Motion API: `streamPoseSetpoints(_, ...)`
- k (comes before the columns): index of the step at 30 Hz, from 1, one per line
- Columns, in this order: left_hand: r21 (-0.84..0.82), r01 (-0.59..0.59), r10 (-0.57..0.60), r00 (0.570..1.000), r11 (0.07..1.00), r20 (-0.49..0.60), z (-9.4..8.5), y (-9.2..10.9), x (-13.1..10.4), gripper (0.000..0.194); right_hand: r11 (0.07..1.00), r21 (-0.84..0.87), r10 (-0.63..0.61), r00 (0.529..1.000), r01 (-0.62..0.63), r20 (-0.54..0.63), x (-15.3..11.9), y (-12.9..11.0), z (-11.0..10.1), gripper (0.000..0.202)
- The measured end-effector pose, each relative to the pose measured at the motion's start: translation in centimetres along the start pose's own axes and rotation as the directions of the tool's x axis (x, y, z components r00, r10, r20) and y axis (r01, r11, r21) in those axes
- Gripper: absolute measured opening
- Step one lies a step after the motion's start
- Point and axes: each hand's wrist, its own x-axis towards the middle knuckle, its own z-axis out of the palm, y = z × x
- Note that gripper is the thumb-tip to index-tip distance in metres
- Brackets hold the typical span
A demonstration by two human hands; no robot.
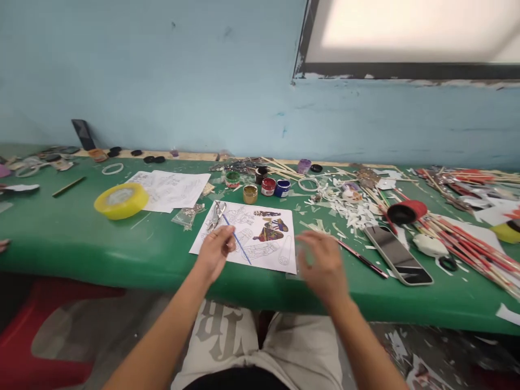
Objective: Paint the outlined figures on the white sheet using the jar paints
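Note:
My left hand is closed in a pinch on a thin blue stick, which slants across a white sheet of line drawings. Part of the sheet carries dark brown, gold and blue painted shapes. By the sheet's right edge is my right hand, its fingers curved and smeared by motion; nothing can be made out in them. A metal tool like a hole punch lies on the sheet's upper left. Open paint jars in gold, red and blue stand just behind it.
On the left lie a roll of yellow tape and more printed sheets. To the right are a pencil, a phone, paper scraps, a red-and-black cup and red sticks. A fingertip shows at the left edge.

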Motion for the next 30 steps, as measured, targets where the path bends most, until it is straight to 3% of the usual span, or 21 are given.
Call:
streamPoseSetpoints(1, -0.007, -0.024, 0.024, 0.999, 1.0, -0.024, -0.5, 0.3, 0.9, 0.047, 0.977, -0.147, 0.157, 0.988, -0.155, 0.005, -0.3, 2.7, -1.7, 0.02)
streamPoseSetpoints(2, -0.014, -0.047, 0.046, 0.998, 0.999, -0.047, -1.0, 0.6, 1.7, 0.044, 0.892, -0.316, 0.349, 0.937, -0.324, 0.024, -0.6, 5.4, -3.5, 0.026)
streamPoseSetpoints(4, -0.025, -0.081, 0.079, 0.994, 0.996, -0.08, -1.9, 0.8, 2.9, 0.036, 0.6, -0.595, 0.672, 0.741, -0.535, 0.012, -1.4, 10.1, -6.9, 0.054)
streamPoseSetpoints(5, -0.031, -0.094, 0.091, 0.991, 0.995, -0.094, -2.2, 0.9, 3.3, 0.034, 0.48, -0.672, 0.779, 0.626, -0.563, 0.032, -1.8, 12.0, -8.2, 0.068)
streamPoseSetpoints(7, -0.039, -0.11, 0.105, 0.988, 0.993, -0.111, -2.5, 0.8, 3.7, 0.031, 0.341, -0.745, 0.918, 0.375, -0.573, 0.132, -2.5, 14.5, -9.9, 0.083)
streamPoseSetpoints(8, -0.039, -0.116, 0.111, 0.987, 0.992, -0.118, -2.6, 0.7, 3.7, 0.03, 0.331, -0.757, 0.934, 0.31, -0.563, 0.178, -2.7, 15.3, -10.1, 0.085)
streamPoseSetpoints(13, -0.02, -0.124, 0.121, 0.985, 0.992, -0.127, -2.5, 0.5, 3.7, 0.029, 0.412, -0.731, 0.905, 0.336, -0.544, 0.26, -2.5, 17.7, -8.9, 0.088)
streamPoseSetpoints(16, -0.01, -0.126, 0.124, 0.985, 0.992, -0.122, -2.5, 0.6, 3.6, 0.032, 0.483, -0.606, 0.876, 0.335, -0.633, 0.347, -1.8, 18.6, -8.7, 0.087)
streamPoseSetpoints(18, -0.004, -0.129, 0.127, 0.985, 0.992, -0.114, -2.6, 0.6, 3.6, 0.035, 0.468, -0.516, 0.883, 0.36, -0.717, 0.301, -1.6, 18.6, -8.8, 0.086)
streamPoseSetpoints(20, 0.002, -0.132, 0.131, 0.986, 0.991, -0.105, -2.7, 0.6, 3.4, 0.037, 0.39, -0.289, 0.919, 0.349, -0.874, 0.183, -1.4, 18.0, -8.8, 0.08)
streamPoseSetpoints(22, 0.007, -0.136, 0.136, 0.986, 0.991, -0.099, -2.8, 0.6, 3.4, 0.039, 0.275, 0.089, 0.949, 0.285, -0.957, 0.132, -1.2, 17.2, -8.7, 0.066)
streamPoseSetpoints(24, 0.011, -0.139, 0.139, 0.985, 0.99, -0.099, -2.8, 0.6, 3.4, 0.038, 0.194, 0.348, 0.934, 0.281, -0.917, 0.22, -0.9, 16.4, -8.4, 0.055)
streamPoseSetpoints(27, 0.009, -0.133, 0.134, 0.986, 0.991, -0.104, -2.8, 0.6, 3.6, 0.035, -0.005, 0.682, 0.824, 0.383, -0.732, 0.417, -0.3, 15.5, -7.6, 0.056)
streamPoseSetpoints(28, 0.007, -0.131, 0.131, 0.986, 0.991, -0.107, -2.8, 0.6, 3.7, 0.034, -0.059, 0.742, 0.81, 0.402, -0.668, 0.427, -0.1, 15.3, -7.2, 0.054)
streamPoseSetpoints(30, 0.005, -0.126, 0.125, 0.986, 0.992, -0.11, -2.7, 0.6, 3.8, 0.035, -0.053, 0.785, 0.854, 0.379, -0.617, 0.355, 0.1, 14.9, -6.1, 0.049)
